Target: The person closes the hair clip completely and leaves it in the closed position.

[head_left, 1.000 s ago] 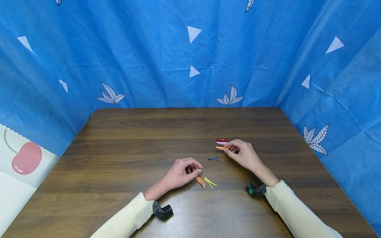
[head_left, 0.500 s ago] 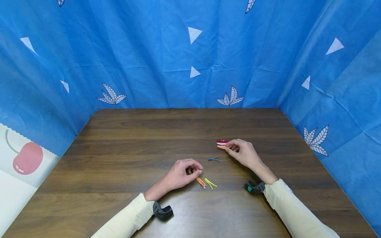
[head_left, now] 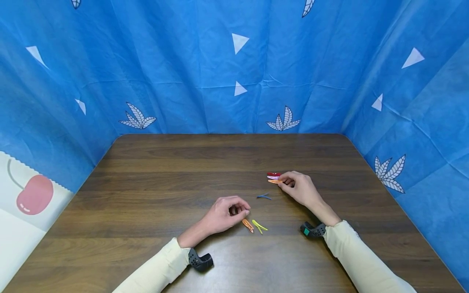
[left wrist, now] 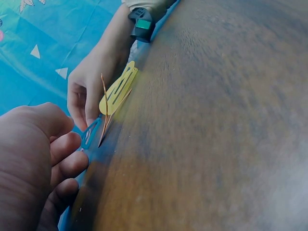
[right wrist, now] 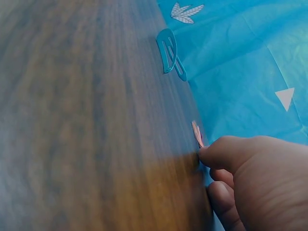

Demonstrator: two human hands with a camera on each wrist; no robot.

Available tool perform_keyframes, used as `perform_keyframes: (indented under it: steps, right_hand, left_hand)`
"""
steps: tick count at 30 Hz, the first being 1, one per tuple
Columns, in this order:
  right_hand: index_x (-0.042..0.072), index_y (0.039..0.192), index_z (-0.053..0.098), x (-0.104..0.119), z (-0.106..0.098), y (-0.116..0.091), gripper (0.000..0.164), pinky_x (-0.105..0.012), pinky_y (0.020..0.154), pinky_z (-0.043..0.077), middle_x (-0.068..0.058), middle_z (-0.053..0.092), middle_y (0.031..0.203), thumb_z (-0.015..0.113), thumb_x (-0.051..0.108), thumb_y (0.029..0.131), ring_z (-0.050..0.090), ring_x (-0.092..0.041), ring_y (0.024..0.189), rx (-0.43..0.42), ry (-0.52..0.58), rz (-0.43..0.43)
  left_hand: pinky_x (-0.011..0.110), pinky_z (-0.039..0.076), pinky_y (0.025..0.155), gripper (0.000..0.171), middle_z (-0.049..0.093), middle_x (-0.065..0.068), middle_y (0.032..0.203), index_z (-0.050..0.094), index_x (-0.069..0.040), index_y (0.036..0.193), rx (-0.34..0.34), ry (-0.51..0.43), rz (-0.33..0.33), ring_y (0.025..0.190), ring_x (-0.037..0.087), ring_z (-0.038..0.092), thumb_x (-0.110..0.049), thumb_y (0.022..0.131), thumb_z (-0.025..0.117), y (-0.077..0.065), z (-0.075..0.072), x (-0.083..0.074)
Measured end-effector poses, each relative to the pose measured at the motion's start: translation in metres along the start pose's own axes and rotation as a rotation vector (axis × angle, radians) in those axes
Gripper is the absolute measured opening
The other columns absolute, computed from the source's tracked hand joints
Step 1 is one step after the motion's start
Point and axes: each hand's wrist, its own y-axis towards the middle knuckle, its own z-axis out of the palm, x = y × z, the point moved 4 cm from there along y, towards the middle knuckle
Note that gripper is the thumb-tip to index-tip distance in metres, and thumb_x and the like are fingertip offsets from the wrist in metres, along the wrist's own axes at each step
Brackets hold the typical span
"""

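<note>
Thumb and fingertips of my right hand (head_left: 298,188) pinch the right end of an orange snap hair clip (head_left: 274,182). It lies parallel to a white-and-purple hair clip (head_left: 272,178) and a red hair clip (head_left: 272,174) just behind it. My left hand (head_left: 226,213) rests on the table with loosely curled fingers and holds nothing. Near its fingertips are a second orange hair clip (head_left: 248,226) and a yellow hair clip (head_left: 259,226), both sprung apart. Between the hands sits a blue hair clip (head_left: 264,196), its prongs spread, also seen in the right wrist view.
The dark wooden table (head_left: 165,175) carries all the clips. A blue patterned curtain (head_left: 205,73) hangs behind it and along both sides. At the left edge a white cloth (head_left: 29,224) with a cherry print shows.
My right hand has drawn the orange hair clip slightly back toward the white-and-purple one, narrowing the gap between them. The left hand stays in place.
</note>
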Motion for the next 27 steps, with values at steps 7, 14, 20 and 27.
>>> perform_keyframes:
  steps: [7,14,20,27]
  right_hand:
    - [0.008,0.105,0.076,-0.0013,0.0019,-0.0001,0.016,-0.037,0.075,0.06,-0.007,0.072,0.098,0.079,0.008,0.09,0.067,-0.017,0.081,-0.007,-0.015,-0.008]
    - [0.008,0.106,0.076,-0.0019,0.0022,0.0009,0.017,-0.036,0.075,0.059,-0.006,0.072,0.098,0.079,0.009,0.09,0.066,-0.017,0.082,-0.004,-0.015,-0.002]
    - [0.008,0.107,0.076,-0.0027,0.0016,0.001,0.017,-0.037,0.075,0.059,-0.006,0.072,0.097,0.079,0.009,0.09,0.067,-0.017,0.082,-0.009,-0.013,-0.001]
    - [0.01,0.106,0.077,-0.0047,0.0021,0.0011,0.016,-0.034,0.074,0.058,-0.005,0.073,0.098,0.079,0.01,0.09,0.067,-0.016,0.082,-0.01,-0.01,0.007]
  left_hand:
    - [0.02,0.052,0.064,0.007,0.07,-0.005,0.085,0.076,-0.013,0.099,-0.004,0.004,-0.002,0.072,-0.001,0.058,-0.011,0.093,0.074,-0.0007,0.0006,0.0007]
    - [0.02,0.052,0.064,0.007,0.07,-0.005,0.084,0.076,-0.014,0.099,-0.004,0.008,-0.008,0.072,-0.001,0.057,-0.011,0.093,0.074,-0.0004,0.0006,0.0008]
    - [0.02,0.052,0.064,0.007,0.07,-0.005,0.085,0.075,-0.014,0.099,-0.001,0.008,-0.004,0.072,-0.001,0.057,-0.011,0.093,0.074,0.0001,0.0004,0.0002]
    - [0.02,0.052,0.064,0.007,0.07,-0.005,0.084,0.075,-0.014,0.099,-0.001,0.014,0.001,0.072,-0.001,0.057,-0.011,0.093,0.074,0.0004,0.0006,0.0008]
